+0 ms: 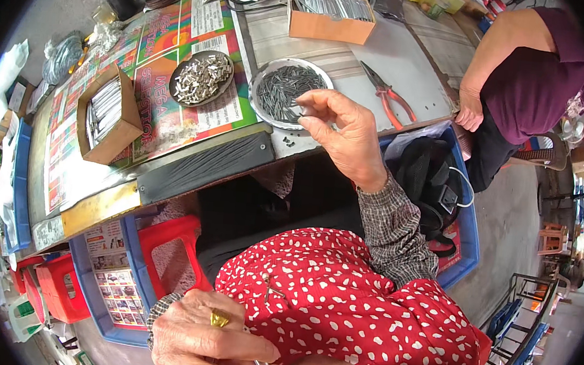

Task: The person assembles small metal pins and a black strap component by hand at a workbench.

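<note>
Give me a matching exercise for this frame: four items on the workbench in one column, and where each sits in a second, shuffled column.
Things:
1. Red-handled pliers
2. Round metal dish of dark thin pins
3. Dark round dish of pale silvery pieces
4. Open cardboard box of long silvery rods

Places:
A. On the colourful printed sheet
B. At the far edge of the bench, beyond both dishes
C. Just beside the raised right hand, which pinches one small pin
D. On the bare grey surface, right of the dishes

Pairs: 1-D, 2-C, 3-A, 4-B

Right hand point(348, 128) raised, fingers pinched; left hand point(214, 344) low.
</note>
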